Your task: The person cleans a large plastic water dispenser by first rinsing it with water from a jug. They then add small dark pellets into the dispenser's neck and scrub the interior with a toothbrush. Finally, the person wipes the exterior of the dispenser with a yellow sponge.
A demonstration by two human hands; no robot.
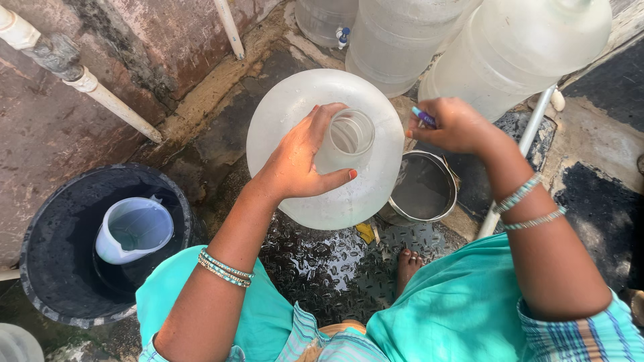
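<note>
At the centre of the frame a large translucent water jug point(315, 134) stood upright on the wet, patterned metal floor point(322, 261), its open neck facing up toward the camera. The left hand point(302, 157) was wrapped around that neck, grip clenched on it, thumb stretched along the lower side and fingers curled over the far rim. Just right of the jug, in the upper middle of the frame, the right hand point(453, 124) was closed on a small blue-purple object point(424, 116), of which only an end showed between the fingers; what it was could not be told. Below that hand, touching the jug's right flank, lay a round metal strainer point(419, 188).

In the lower left sat a black bucket point(47, 268) with a pale plastic mug point(133, 229) inside it, well apart from the jug. Across the top of the frame stood more translucent water cans point(516, 47), close behind the jug. A white pipe point(100, 94) ran diagonally along the stained wall in the upper left. A bare foot point(408, 265) rested on the floor below the strainer.
</note>
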